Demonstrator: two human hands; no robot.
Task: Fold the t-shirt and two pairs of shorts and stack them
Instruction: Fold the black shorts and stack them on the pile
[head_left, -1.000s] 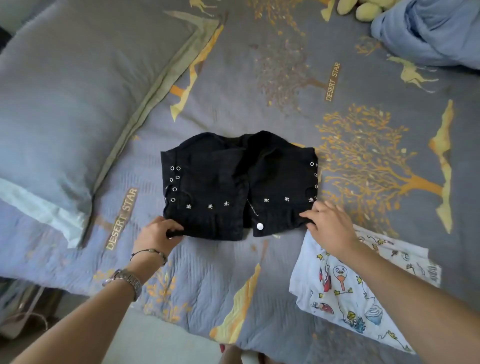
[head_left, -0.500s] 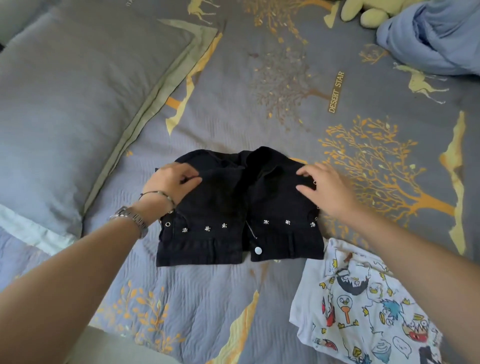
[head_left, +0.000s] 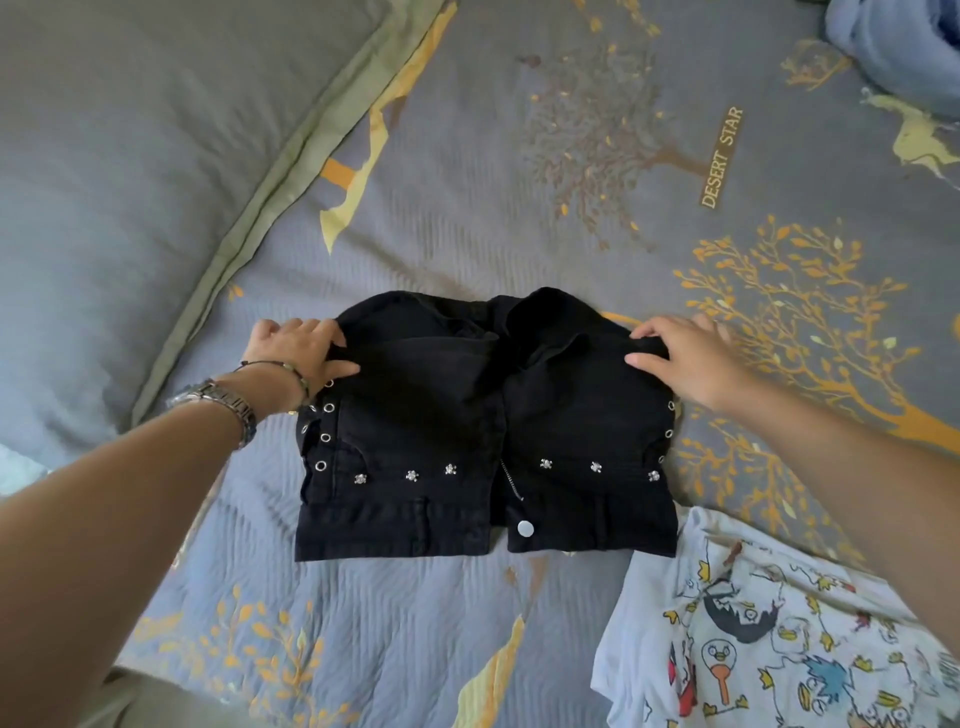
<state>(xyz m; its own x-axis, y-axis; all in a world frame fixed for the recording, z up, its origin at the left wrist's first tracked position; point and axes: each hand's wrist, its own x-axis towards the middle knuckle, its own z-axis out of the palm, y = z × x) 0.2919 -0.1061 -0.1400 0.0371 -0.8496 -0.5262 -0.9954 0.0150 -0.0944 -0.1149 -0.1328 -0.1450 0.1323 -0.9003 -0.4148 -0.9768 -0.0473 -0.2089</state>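
A: How are the hands placed?

B: The left hand (head_left: 298, 349) is set on the far left corner of the black denim shorts (head_left: 483, 431); the hem there is pinched between thumb and fingers. The right hand (head_left: 685, 358) is set on the far right corner, where a fold of the black cloth is gripped between thumb and fingers in the same way. The two hands are held well apart, one at each leg opening.

A: What is worn on the left wrist?

B: A metal watch (head_left: 221, 405) and, just beyond it, a thin bracelet (head_left: 280, 370).

A: Where are the shorts laid?

B: Flat on the grey bedspread (head_left: 467, 182), near the middle of the scene, with the waistband turned to the near side and the legs to the far side. The fly is seen open, with a silver button (head_left: 525, 528) at the waistband, a row of small studs across the front and eyelets down both sides.

A: What else can be made out?

B: A white cartoon-print garment (head_left: 769, 634) is laid at the near right, just beside the near right corner of the shorts; whether the two touch cannot be told. A grey pillow (head_left: 130, 156) is seen at the far left, and a light blue cloth (head_left: 893, 47) is bunched at the far right corner. Orange trees and the words DESERT STAR are printed on the bedspread.
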